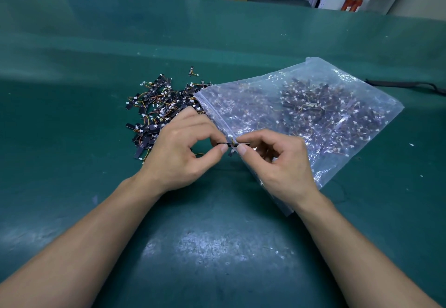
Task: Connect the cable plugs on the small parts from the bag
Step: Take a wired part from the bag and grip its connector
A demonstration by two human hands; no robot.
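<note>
Held part: a thin black strip-shaped part with a short orange wire (233,143) lies level between the two hands, in the air above the table and just in front of the bag's mouth.
Left hand: the left hand (176,150) pinches the strip's left end, thumb tip below and curled forefinger above. The other fingers are folded in.
Right hand: the right hand (282,162) pinches the right end the same way. The two thumb tips sit just apart, under the strip's middle.
Plug: a small white cable plug (229,136) stands up from the strip in the gap above the thumb tips. Whether it is seated cannot be told.
Bag: a clear plastic zip bag (325,119), full of the same black parts, lies flat on the right.
Loose pile: a heap of black strip parts with white plugs (156,109) lies at the bag's mouth, partly behind the left hand.
Surface: a green table mat (217,247).
</note>
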